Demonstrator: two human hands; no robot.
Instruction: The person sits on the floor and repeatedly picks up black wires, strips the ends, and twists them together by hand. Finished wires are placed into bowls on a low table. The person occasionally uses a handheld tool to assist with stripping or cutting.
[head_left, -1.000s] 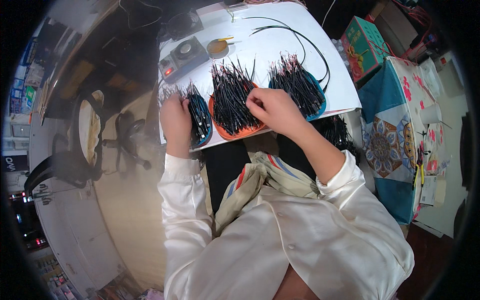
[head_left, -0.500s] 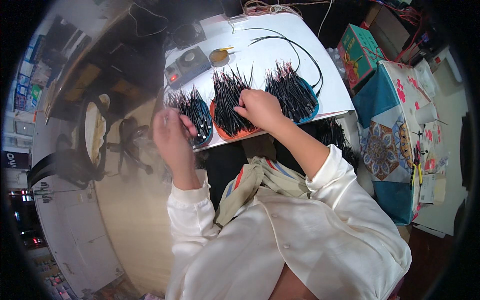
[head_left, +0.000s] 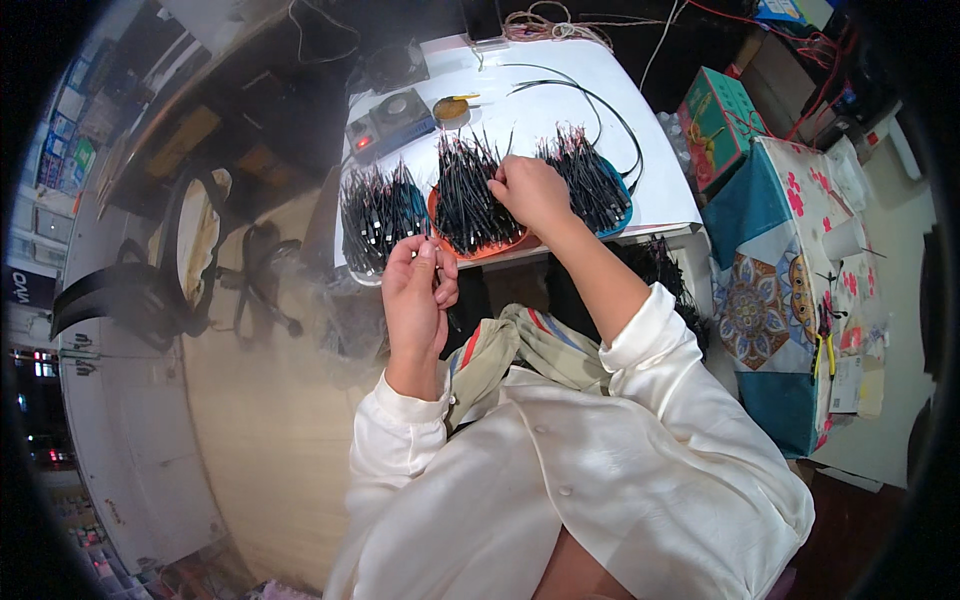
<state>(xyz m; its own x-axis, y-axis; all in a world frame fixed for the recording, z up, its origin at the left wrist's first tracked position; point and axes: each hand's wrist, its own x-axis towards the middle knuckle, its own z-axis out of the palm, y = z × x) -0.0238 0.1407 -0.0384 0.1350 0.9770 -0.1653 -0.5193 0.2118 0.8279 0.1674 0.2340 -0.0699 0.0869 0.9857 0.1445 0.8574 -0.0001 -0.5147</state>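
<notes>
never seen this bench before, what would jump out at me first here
Three plates heaped with short black wires stand in a row near the front edge of the white table. The right hand rests on the middle heap, while the left hand pinches one thin wire in front of the left heap.

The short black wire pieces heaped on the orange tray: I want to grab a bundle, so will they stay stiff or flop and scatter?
The short black wire pieces look thin and fairly straight, so probably light and springy. Loosely heaped on the orange tray, they would likely scatter if pushed. The right hand rests on them.
</notes>
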